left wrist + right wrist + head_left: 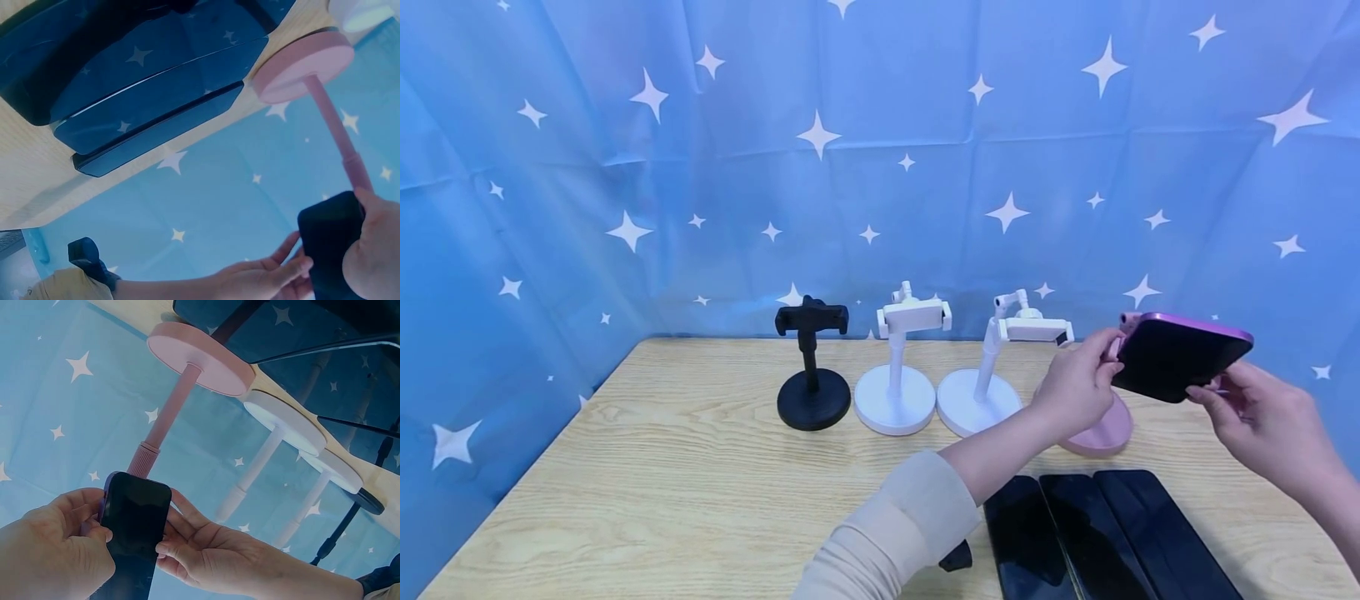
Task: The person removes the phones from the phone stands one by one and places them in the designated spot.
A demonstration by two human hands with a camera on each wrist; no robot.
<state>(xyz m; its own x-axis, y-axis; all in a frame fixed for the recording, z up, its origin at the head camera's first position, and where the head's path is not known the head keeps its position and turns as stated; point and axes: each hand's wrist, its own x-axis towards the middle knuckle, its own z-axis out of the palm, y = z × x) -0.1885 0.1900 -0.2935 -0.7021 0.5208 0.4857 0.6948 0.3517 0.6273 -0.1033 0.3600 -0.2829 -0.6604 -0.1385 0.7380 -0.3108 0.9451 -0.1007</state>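
A smartphone [1183, 360] with a dark screen and purple edge lies tilted at the head of a pink phone stand [1105, 429]. My left hand [1078, 379] grips the stand's pink clamp at the phone's left side, fingertips against the phone edge. On the opposite side my right hand [1273, 417] pinches the clamp's other end, its thumb at the phone's lower edge. Seen from the right wrist, the phone [136, 519] sits between both hands above the pink post [172, 415]. The phone mostly hides the clamp.
Left of the pink stand are two white phone stands [895, 400] [977, 404] and a black one [812, 400], their clamps holding nothing. Several dark phones [1093, 533] lie side by side at the front right. A small black object [957, 557] shows beside the left sleeve. A blue starred curtain [880, 167] hangs behind.
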